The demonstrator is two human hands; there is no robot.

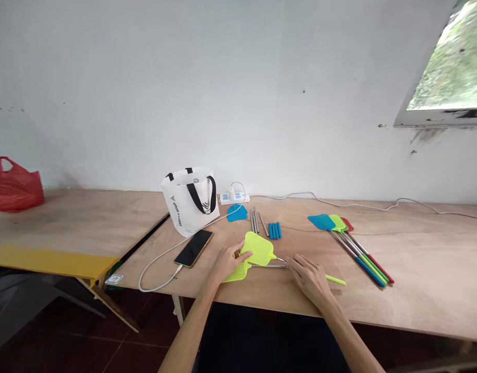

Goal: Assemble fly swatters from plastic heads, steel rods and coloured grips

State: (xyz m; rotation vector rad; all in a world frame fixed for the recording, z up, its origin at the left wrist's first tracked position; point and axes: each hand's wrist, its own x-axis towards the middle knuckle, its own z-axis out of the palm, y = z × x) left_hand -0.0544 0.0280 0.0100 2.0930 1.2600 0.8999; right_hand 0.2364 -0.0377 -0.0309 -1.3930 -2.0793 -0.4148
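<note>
Two yellow-green fly swatter heads [257, 248] lie overlapped near the front edge of the wooden table [417, 290]. My left hand [227, 260] rests on their left side, fingers curled onto the lower head. My right hand [308, 276] lies over the thin metal rod [270, 266] of a swatter, fingers stretched toward the heads; a yellow-green grip [336, 281] sticks out to its right.
Three finished swatters [350, 243], blue, green and red, lie to the right. Behind the heads are a blue swatter head [237, 212], metal rods [256, 220], blue grips [274, 230]. A phone [193, 247] on a cable, a white tote bag [190, 199], a power strip [234, 197], a red plastic bag [13, 185].
</note>
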